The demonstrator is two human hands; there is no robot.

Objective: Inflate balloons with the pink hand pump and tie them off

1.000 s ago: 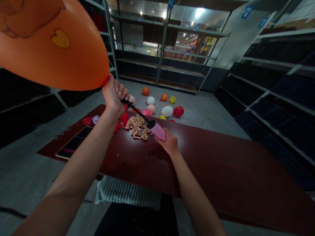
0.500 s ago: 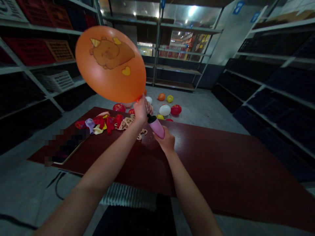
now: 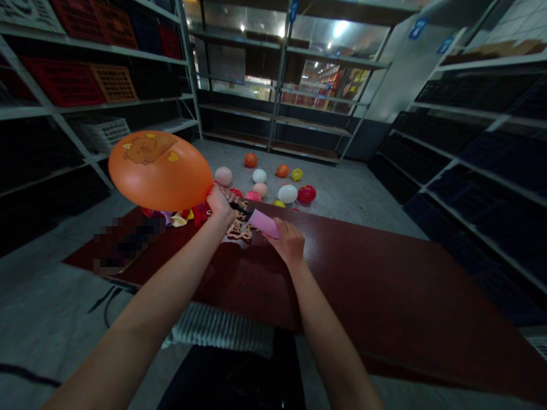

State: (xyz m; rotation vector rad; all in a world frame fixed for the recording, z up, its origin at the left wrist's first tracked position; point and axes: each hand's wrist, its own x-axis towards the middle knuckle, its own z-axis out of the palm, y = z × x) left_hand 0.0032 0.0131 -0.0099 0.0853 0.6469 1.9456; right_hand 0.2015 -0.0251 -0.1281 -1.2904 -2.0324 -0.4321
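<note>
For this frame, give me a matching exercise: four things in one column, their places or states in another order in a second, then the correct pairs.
Things:
1. orange balloon
2. pink pump
3. flat balloons
4. round balloons

Places or states:
A. loose on the floor beyond the table
B. gripped in the right hand
C. inflated, neck pinched by the left hand
D. uninflated, heaped on the table

Pairs: 1-C, 2-B, 3-D, 4-A
</note>
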